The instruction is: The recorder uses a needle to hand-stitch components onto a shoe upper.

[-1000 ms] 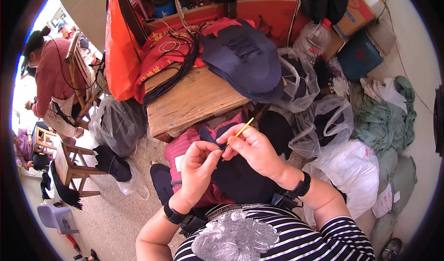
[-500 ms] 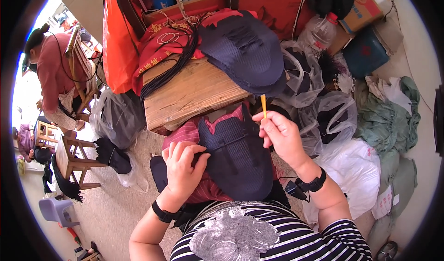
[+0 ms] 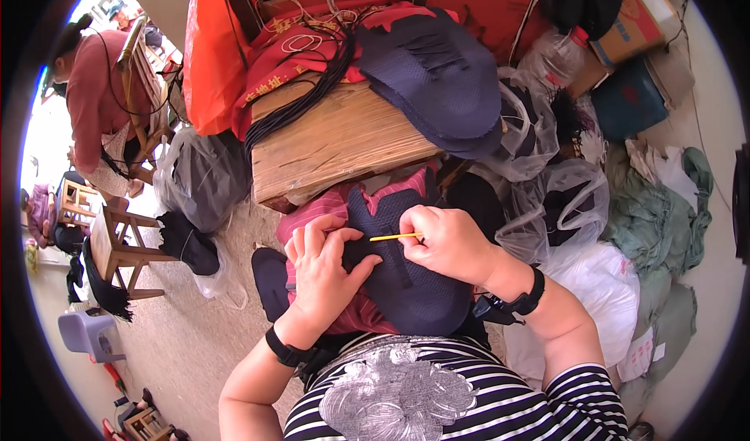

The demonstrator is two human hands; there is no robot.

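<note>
On my lap lies a navy textured fabric piece (image 3: 418, 308) with a rounded near end and a dark strip across its middle. My left hand (image 3: 324, 273) grips its left side, thumb on top and fingers bent; the tips of some fingers are hidden. My right hand (image 3: 449, 242) pinches a thin yellow stick-like tool (image 3: 384, 238) over the middle of the piece, its tip pointing left toward my left hand. Red striped cloth (image 3: 328, 205) lies under the piece. To the left, another dark rounded piece (image 3: 270, 283) shows beside my lap.
Ahead stands a wooden bench (image 3: 336, 144) with dark cords (image 3: 301, 117) and stacked navy pieces (image 3: 445, 82). Plastic bags (image 3: 574, 199) and a white sack (image 3: 598, 285) lie to the right. A wooden stool (image 3: 117, 242) and a person in pink (image 3: 98, 89) are at left.
My right hand has come left and down onto the fabric piece, and the yellow tool has turned from upright to nearly level. My left thumb and forefinger have moved farther apart.
</note>
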